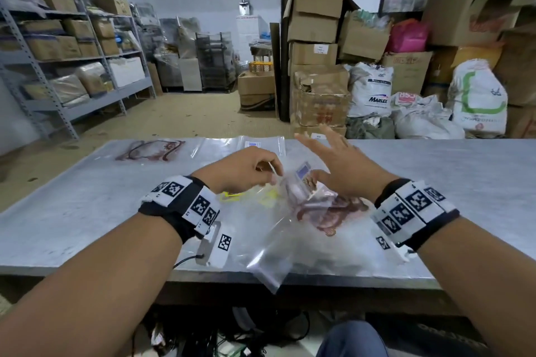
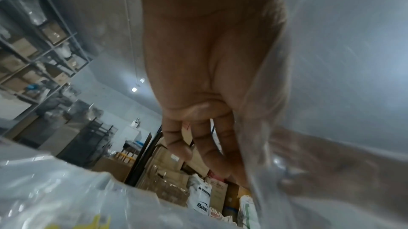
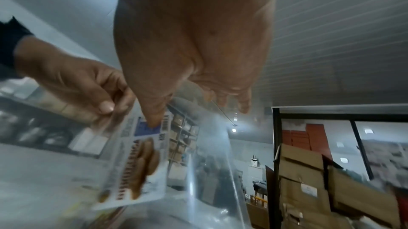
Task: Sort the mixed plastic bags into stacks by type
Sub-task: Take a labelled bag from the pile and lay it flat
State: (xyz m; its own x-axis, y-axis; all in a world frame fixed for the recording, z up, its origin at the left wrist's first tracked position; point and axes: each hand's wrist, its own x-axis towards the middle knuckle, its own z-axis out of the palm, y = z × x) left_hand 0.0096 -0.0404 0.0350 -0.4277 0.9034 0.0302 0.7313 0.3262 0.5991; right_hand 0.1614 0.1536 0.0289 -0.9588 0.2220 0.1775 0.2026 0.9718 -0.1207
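The left hand (image 1: 242, 169) is lifted above the middle of the grey table (image 1: 464, 182), thumb and curled fingers pinching the upper edge of a clear printed bag (image 1: 304, 182) that carries a blue label and brown lettering; the right wrist view shows the same pinch (image 3: 88, 91) at the bag's (image 3: 141, 163) corner. The right hand (image 1: 339, 165) is just beside it, fingers spread and straight, its thumb tip touching the blue label, the other fingers reaching past the bag without gripping it. The held bag hangs tilted over a loose heap of mixed plastic bags (image 1: 304, 229) lying near the front edge of the table, between the two forearms; one clear bag (image 1: 269, 266) from the heap droops over that edge, and a bag with yellow print (image 1: 232, 197) shows under the left hand. Toward the far edge, left of the middle, a flat bag with a dark red drawing (image 1: 150, 149) lies on the table, and just beside it on the right another flat clear bag with a small blue label (image 1: 255, 143). Both wrists wear black bands with white coded markers.
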